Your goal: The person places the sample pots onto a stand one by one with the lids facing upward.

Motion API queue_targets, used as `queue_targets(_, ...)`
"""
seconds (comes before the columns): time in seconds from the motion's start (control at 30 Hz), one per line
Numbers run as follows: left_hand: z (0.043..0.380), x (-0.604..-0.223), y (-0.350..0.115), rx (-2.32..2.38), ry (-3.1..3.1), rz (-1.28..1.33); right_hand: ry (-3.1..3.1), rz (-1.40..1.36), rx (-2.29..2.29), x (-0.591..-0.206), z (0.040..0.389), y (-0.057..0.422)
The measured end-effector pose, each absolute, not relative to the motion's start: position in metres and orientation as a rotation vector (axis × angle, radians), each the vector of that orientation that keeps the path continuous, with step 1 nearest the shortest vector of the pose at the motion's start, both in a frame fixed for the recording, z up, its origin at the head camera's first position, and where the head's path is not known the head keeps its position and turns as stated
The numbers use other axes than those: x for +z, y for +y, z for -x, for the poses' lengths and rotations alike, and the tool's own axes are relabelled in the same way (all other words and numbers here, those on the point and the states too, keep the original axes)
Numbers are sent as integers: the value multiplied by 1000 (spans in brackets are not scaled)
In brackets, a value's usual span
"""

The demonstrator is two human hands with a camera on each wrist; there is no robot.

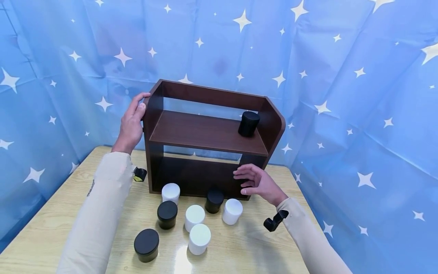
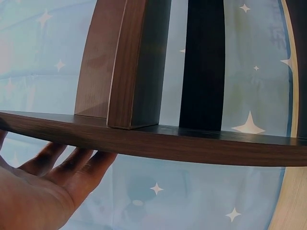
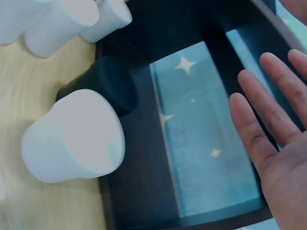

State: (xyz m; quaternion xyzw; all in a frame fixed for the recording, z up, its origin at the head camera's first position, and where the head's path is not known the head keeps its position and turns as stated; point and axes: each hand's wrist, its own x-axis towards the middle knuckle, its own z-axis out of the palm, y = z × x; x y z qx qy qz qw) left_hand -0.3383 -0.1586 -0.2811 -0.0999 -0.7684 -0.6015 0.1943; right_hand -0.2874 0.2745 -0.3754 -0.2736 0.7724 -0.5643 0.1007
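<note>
A dark brown two-tier wooden shelf [image 1: 205, 131] stands at the back of the table. My left hand [image 1: 131, 123] rests against the outside of its left side panel; in the left wrist view the fingers [image 2: 84, 175] touch that panel's outer face. On the upper tier, at the right end, stands a black round jar [image 1: 249, 123]. My right hand [image 1: 258, 182] hovers with extended, spread fingers before the right part of the lower tier, holding nothing. Closest below it are a white jar [image 1: 232, 211] and a black jar [image 1: 214, 201], both also in the right wrist view.
More jars stand on the wooden table [image 1: 260, 251] before the shelf: white ones [image 1: 170, 193] and black ones [image 1: 146, 245], some close together. A blue star-patterned curtain [image 1: 219, 45] hangs behind and at both sides.
</note>
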Motion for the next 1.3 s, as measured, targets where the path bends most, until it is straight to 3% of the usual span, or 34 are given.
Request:
queue_targets(0.37, 339, -282, -158, -1699, -2151, 270, 2327, 697, -1676, -423, 287, 272)
queue_targets(1.3, 340, -284, -158, -1672, -2151, 266, 2466, 610, -1623, -472, 278, 268)
